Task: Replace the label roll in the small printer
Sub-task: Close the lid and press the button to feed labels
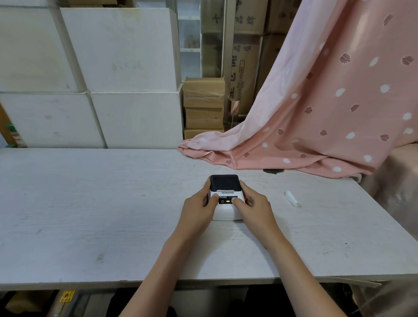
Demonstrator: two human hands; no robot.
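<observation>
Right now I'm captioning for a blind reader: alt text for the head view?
Both hands, left and right, grip a small printer, lid closed, on a white table. A white roll lies to its right; pink cloth hangs behind.

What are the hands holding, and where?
Both hands, left and right, hold the printer by its sides, thumbs on its front.

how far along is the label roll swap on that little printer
Hard to say what is done: the printer sits on the table with its dark lid closed and a light glowing. In hand: left hand and right hand grip its sides. A small white roll-like item lies apart to the right, untouched, old or new unclear.
</observation>
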